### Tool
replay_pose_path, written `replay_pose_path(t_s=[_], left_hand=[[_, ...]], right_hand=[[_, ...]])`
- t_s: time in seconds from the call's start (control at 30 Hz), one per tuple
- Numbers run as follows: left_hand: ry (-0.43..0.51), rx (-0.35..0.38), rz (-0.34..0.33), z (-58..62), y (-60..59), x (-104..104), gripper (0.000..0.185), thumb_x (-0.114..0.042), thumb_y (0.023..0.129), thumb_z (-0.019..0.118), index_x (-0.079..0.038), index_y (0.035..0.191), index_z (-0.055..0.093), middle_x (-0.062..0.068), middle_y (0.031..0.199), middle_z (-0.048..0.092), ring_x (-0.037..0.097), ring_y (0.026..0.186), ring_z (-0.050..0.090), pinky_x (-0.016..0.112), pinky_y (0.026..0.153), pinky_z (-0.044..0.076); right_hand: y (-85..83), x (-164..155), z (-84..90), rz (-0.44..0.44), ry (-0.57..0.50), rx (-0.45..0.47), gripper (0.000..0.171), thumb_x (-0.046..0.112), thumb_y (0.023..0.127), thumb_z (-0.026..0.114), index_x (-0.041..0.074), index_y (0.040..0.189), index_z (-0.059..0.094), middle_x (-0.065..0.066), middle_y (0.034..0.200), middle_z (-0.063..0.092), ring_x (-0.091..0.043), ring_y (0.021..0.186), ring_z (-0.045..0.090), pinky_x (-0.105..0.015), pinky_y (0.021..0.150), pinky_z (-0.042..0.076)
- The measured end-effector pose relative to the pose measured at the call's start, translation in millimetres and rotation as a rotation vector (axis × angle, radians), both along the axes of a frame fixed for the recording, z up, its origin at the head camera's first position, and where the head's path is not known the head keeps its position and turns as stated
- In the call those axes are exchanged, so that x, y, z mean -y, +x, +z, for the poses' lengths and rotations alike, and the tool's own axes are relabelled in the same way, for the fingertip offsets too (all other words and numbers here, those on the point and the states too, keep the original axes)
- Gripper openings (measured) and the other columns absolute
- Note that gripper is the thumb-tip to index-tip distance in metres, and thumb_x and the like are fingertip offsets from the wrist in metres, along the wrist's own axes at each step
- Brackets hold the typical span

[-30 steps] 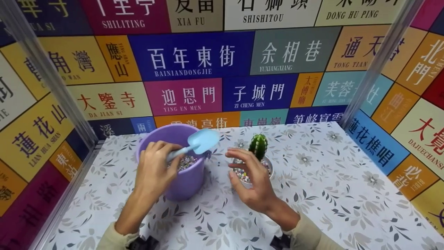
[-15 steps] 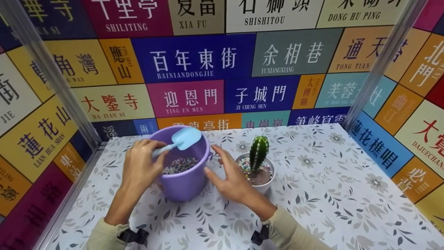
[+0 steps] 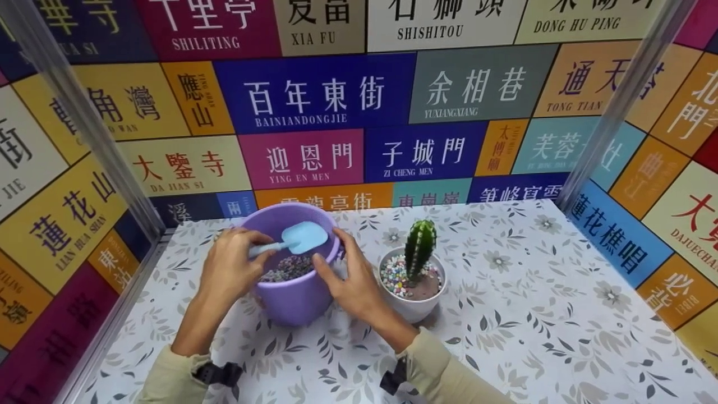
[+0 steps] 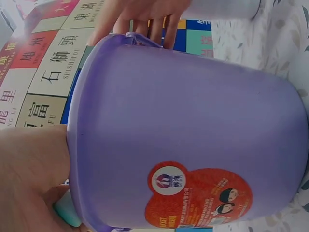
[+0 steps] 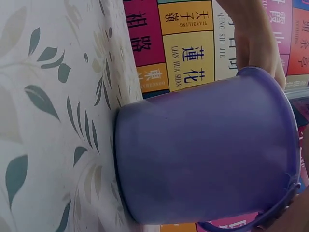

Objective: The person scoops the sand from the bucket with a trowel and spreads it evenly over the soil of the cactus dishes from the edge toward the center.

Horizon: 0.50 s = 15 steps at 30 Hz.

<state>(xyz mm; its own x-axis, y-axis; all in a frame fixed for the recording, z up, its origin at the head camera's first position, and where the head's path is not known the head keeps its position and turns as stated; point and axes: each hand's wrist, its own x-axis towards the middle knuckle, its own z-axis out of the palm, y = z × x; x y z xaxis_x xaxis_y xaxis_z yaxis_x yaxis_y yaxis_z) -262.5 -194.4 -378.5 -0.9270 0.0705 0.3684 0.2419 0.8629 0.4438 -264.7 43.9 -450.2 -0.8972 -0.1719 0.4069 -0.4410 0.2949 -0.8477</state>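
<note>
Purple plastic fills both wrist views: one bucket (image 3: 294,264) on the floral tabletop (image 3: 533,314), with a red heart-shaped sticker (image 4: 193,195) on its side, print too small to read. Left hand (image 3: 230,269) has a closed grip, fingers curled round the handle of one pale blue scoop (image 3: 297,238), whose blade hangs over the coloured pebbles (image 3: 286,268) inside the bucket. Right hand (image 3: 345,275) is spread open, fingers straight, touching the bucket's rim and near wall. Just beside it on the right stands one white pot (image 3: 415,294) with one green cactus (image 3: 420,249), pebbles over part of its soil. Behind, wall signs (image 3: 314,92) read BAINIANDONGJIE, YING EN MEN, ZI CHENG MEN, SHISHITOU.
</note>
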Motion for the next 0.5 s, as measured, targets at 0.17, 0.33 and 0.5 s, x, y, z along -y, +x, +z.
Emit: replay_pose_path(t_s=[0.17,0.33,0.5], left_hand=[[-0.124,0.101,0.032,10.6,-1.0,-4.5,0.015,-0.013,0.09,0.083,-0.01,0.105,0.085,0.015,0.11,0.082,0.042,0.109,0.072,0.061,0.095,0.055],[-0.343,0.154,0.098,20.5,-4.1,-17.8,0.014,-0.002,0.082,0.079,-0.002,0.096,0.081,0.025,0.104,0.079,0.049,0.101,0.073,0.064,0.087,0.059],[-0.508,0.299,0.121,27.4,-8.4,-31.2,0.029,-0.001,0.084,0.079,0.002,0.113,0.077,0.028,0.117,0.077,0.048,0.109,0.071,0.063,0.096,0.056]], right_hand=[[-0.9,2.0,-1.5,0.006,-0.054,0.0,0.076,0.049,0.102,0.071,0.019,0.165,0.039,-0.01,0.167,0.049,-0.029,0.153,0.052,-0.049,0.124,0.043],[0.0,1.6,0.3,0.018,-0.074,0.001,0.075,0.047,0.102,0.072,0.018,0.164,0.039,-0.014,0.167,0.049,-0.033,0.152,0.053,-0.049,0.123,0.045],[1.9,1.1,1.9,0.022,-0.081,0.012,0.075,0.045,0.102,0.073,0.02,0.164,0.04,-0.012,0.167,0.049,-0.031,0.153,0.052,-0.05,0.124,0.044]])
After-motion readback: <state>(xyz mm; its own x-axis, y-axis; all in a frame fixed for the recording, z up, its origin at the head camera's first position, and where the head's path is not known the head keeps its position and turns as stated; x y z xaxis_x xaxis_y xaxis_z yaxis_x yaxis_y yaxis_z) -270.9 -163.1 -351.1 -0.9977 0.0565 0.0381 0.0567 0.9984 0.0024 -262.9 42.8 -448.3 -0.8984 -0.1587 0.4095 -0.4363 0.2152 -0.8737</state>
